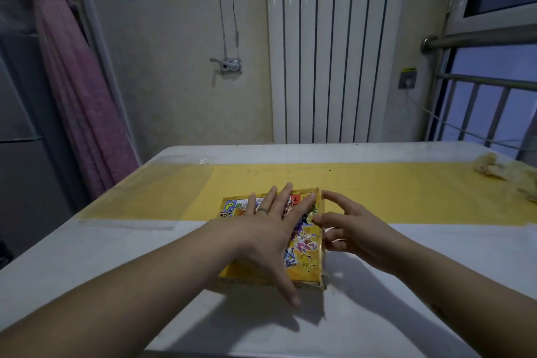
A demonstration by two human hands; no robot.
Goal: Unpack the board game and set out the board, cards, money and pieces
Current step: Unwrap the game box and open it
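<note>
Table point(116, 256) bearing a yellow runner point(377, 192); game box point(305, 259) lying shut across the runner's near edge, seemingly nothing unpacked yet. Left hand point(267, 229) pressing flat on the lid, fingers spread; right hand point(357, 229) touching its right edge, fingers half-bent, grip unclear.

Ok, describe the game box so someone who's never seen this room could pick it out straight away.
On the white-covered table, a yellow strip runs across. The game box lies flat over that strip's near edge, under the left hand, the right hand at its right side. Unlike the pale crumpled heap far right, it is a boxy rectangle printed with bright cartoon figures.
</note>
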